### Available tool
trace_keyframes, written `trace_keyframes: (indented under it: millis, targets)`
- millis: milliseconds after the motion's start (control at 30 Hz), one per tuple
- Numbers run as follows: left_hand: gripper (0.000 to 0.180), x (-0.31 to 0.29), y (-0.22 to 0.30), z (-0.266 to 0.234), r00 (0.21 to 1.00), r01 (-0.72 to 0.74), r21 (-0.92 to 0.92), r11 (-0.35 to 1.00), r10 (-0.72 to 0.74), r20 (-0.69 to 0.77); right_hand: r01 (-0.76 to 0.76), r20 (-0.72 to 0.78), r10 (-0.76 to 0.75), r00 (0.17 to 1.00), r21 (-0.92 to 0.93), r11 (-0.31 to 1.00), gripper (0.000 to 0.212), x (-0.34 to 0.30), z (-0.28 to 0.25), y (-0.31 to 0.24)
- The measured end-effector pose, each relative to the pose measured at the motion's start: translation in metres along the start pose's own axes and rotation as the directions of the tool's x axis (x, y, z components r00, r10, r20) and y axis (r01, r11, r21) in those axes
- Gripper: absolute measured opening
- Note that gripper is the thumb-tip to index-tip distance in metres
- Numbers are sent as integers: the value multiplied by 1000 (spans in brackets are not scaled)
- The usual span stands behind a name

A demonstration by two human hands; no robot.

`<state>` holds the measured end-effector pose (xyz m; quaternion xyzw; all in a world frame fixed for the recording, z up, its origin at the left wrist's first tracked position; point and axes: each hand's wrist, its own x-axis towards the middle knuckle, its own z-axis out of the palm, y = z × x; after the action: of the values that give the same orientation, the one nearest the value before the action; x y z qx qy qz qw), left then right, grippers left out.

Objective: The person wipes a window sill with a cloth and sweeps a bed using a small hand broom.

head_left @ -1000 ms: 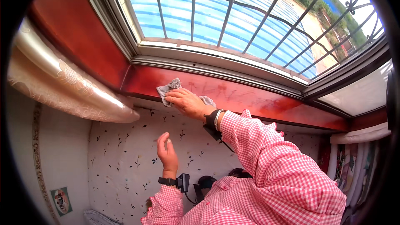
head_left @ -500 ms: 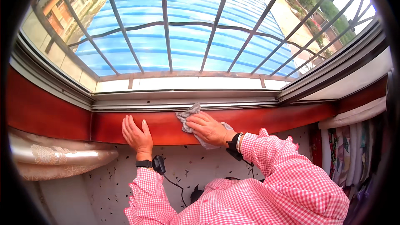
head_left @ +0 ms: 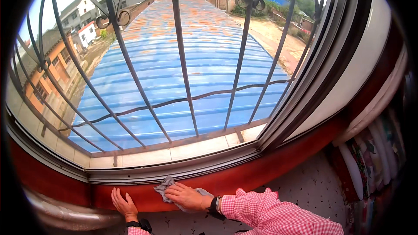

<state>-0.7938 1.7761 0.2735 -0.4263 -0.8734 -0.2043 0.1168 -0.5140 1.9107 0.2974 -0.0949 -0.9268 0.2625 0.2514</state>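
My left hand (head_left: 124, 203) lies with fingers apart on the red-brown window sill (head_left: 244, 172), towards its left part, holding nothing. To the right of it, my right hand (head_left: 188, 196) presses a crumpled grey cloth (head_left: 163, 186) against the sill. Part of the cloth bunches up beyond the fingertips, and more of it shows beneath the palm. The cloth sits just below the metal window track (head_left: 143, 175). Both wrists carry dark bands.
Dark metal bars (head_left: 183, 52) stand outside the window over a blue corrugated roof (head_left: 174, 78). A sliding window frame (head_left: 300, 91) rises at the right. A shiny curtain (head_left: 65, 213) hangs at lower left; folded fabrics (head_left: 379, 156) are stacked at right.
The view has tilted up and rolled, so the sill and both hands appear lower and more of the outdoors shows. My hands keep nearly the same places on the sill.
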Motion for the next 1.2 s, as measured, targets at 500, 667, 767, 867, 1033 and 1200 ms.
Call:
trace_keyframes:
  millis: [500,667,767,867,1033,1200]
  targets:
    - [46,5,19,-17,999,-23,-32,999,22,-45,-147,85,151,985,-54,988,34,-68,-82,13]
    - [46,-9,6,-22,997,23,-30,999,-25,-75,-166,137,182,974,-122,979,37,-60,-84,-14]
    - [45,-7,1,-20,992,17,-38,999,-21,-124,-189,138,228,964,-247,950,37,-65,-78,-24]
    - [43,4,13,-21,982,31,-48,998,-39,-187,-183,115,246,962,-392,901,40,-60,-69,-24]
    - [39,2,11,-7,950,41,-146,988,-83,-300,-162,118,262,958,-533,831,42,-65,-53,-15]
    - [50,-90,23,-8,890,-106,-529,842,-157,-429,-96,125,210,970,-596,797,40,-72,-52,-1]
